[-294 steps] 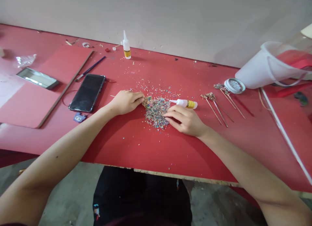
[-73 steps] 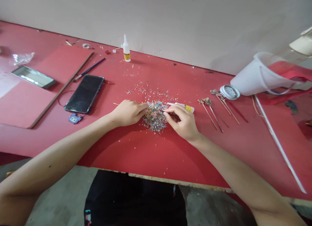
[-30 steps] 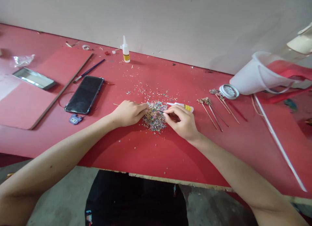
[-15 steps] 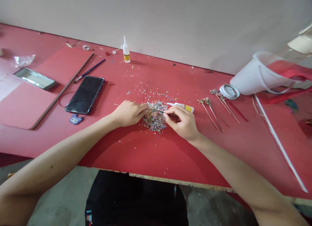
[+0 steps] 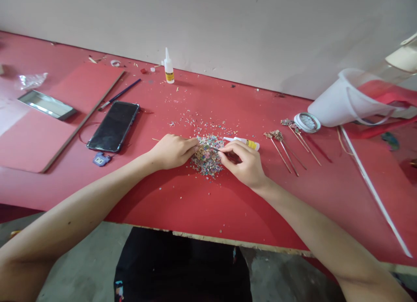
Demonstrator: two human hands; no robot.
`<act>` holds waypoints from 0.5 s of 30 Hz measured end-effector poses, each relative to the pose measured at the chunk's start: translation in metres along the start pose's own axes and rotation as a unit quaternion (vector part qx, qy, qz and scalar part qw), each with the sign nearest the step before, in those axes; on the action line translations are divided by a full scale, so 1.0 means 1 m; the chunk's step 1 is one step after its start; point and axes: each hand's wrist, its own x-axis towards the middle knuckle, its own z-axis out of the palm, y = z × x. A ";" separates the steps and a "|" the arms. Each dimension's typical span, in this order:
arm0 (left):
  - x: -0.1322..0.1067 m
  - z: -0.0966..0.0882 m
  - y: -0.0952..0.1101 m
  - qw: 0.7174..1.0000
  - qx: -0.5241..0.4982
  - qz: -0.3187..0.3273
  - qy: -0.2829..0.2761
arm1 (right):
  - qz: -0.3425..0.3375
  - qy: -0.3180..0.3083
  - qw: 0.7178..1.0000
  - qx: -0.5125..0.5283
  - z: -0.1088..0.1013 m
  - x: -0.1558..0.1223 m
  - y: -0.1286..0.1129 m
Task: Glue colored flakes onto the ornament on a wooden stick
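My left hand (image 5: 176, 151) is closed in a pinch at the left side of a pile of small multicoloured shell-like chips (image 5: 208, 168). It grips a hairpin, whose thin stick (image 5: 155, 139) pokes out behind the hand; the ornamented end is hard to tell from the chips. Between the fingertips of my right hand (image 5: 243, 160) are dark tweezers (image 5: 215, 149), their tip pointing left over the pile. Just behind that hand lies a glue bottle (image 5: 250, 144) with a yellow label. Several finished-looking hairpins (image 5: 282, 147) with ornamented heads rest on the red table to the right.
A second glue bottle (image 5: 169, 71) stands upright near the wall. To the left are a phone (image 5: 114, 126), a paintbrush (image 5: 120, 94), a red board (image 5: 81, 89) and a shallow tray (image 5: 47, 105). A white bucket (image 5: 339, 103) lies tipped beside a round lid (image 5: 307, 122) at right.
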 end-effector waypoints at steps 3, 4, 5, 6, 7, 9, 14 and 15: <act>0.001 0.000 0.000 1.000 -0.003 -0.002 -0.005 | -0.002 0.003 1.000 0.000 0.000 0.000 0.000; 0.001 -0.001 0.000 1.000 -0.005 -0.002 -0.007 | -0.003 0.004 1.000 0.000 0.000 0.000 0.000; 0.001 -0.001 0.000 1.000 -0.006 -0.003 -0.008 | -0.005 0.004 1.000 -0.001 0.000 0.000 0.000; 0.001 -0.001 0.000 1.000 -0.006 -0.004 -0.008 | -0.007 0.003 1.000 -0.001 0.000 0.000 0.000; 0.001 -0.001 0.000 1.000 -0.006 -0.003 -0.008 | -0.008 0.001 1.000 -0.002 0.000 0.000 0.000; 0.000 -0.001 0.000 1.000 -0.006 0.001 -0.007 | -0.010 -0.003 1.000 -0.002 0.000 0.000 0.000; 0.000 0.000 0.000 1.000 -0.005 0.001 -0.005 | -0.008 -0.009 1.000 -0.003 0.000 0.000 0.000; 0.000 0.000 0.000 1.000 -0.005 0.001 -0.004 | -0.007 -0.008 1.000 -0.003 0.000 0.000 0.000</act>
